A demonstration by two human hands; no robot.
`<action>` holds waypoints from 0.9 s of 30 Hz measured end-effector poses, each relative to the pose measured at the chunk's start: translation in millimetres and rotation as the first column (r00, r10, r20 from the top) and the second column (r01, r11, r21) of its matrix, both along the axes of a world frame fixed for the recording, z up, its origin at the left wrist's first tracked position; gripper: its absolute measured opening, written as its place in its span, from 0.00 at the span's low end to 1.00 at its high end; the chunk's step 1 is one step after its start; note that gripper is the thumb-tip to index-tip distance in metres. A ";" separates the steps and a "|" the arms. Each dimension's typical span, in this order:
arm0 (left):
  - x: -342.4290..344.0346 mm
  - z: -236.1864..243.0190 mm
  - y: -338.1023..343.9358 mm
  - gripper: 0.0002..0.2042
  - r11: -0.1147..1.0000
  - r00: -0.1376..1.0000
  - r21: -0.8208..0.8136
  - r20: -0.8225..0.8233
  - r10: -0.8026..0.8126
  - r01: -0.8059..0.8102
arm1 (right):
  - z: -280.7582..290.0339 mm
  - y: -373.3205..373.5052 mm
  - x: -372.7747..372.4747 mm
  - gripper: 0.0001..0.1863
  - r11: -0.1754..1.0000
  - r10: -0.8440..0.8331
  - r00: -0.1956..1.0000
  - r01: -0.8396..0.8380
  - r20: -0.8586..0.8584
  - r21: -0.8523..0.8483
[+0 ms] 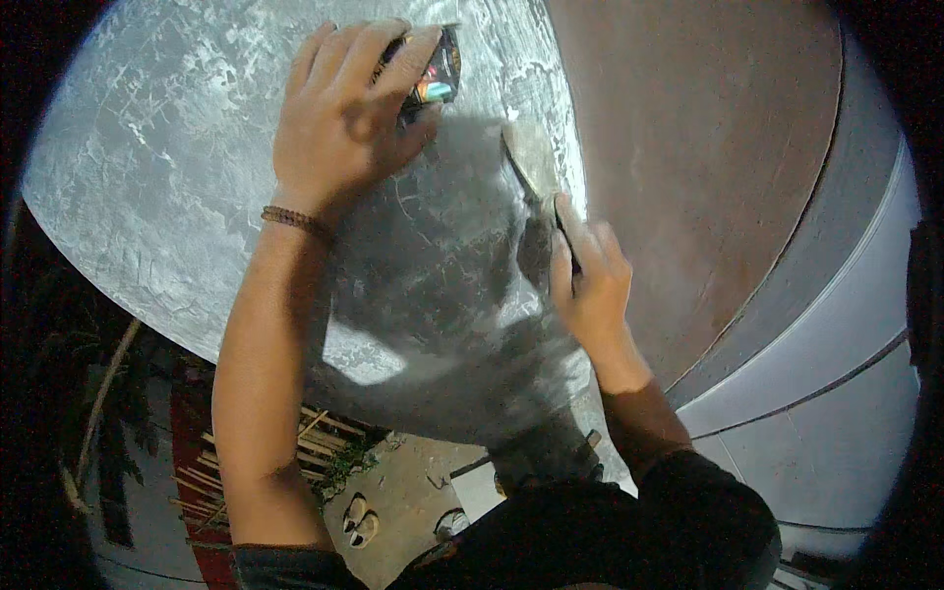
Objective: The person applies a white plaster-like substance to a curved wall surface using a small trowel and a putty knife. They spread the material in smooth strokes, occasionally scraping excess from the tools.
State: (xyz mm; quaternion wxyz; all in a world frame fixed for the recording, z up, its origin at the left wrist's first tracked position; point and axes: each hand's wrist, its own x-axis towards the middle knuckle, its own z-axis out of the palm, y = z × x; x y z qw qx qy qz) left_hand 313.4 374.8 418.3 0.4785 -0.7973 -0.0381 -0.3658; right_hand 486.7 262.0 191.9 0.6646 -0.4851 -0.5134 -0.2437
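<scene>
Mottled grey plaster-like surface (177, 177) fills much of the view, its skin veined with chalky white streaks, hairline marks and smooth darker patches, and shadow lies broadly across its middle. Its right edge meets a matte brown panel (708, 147), bounded by a curving dark seam. Near that edge is a scraper (531, 162) with a thin, flat, pale blade that widens from the handle toward its tip, its face dull and smeared; whether the blade touches the surface I cannot tell. The right hand (600, 295) has a narrow grip around the handle, one finger laid along it. Higher and to the left, the left hand (339, 118) holds a dark packet (441, 74) with glossy, brightly coloured print, fingers spread over it. A brown bracelet (295, 218) rings that wrist. Below, pale sandals (365, 534) lie on the floor (413, 477) near rough wooden slats (329, 438).
</scene>
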 end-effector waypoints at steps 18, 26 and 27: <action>1.4 2.3 7.3 0.34 0.996 1.000 0.089 -0.005 -0.006 0.006 | -53.9 8.5 20.8 0.22 0.976 0.035 0.969 -0.086 -0.246 -0.198; 2.3 -0.1 4.2 0.31 0.993 0.995 0.074 0.033 0.093 -0.095 | -74.3 -0.6 11.2 0.26 0.998 0.070 0.993 -0.071 -0.095 -0.003; 2.9 -0.7 3.5 0.30 0.993 0.994 0.070 0.044 0.096 -0.099 | -73.2 -0.5 12.1 0.26 0.994 0.046 0.989 -0.059 -0.138 -0.088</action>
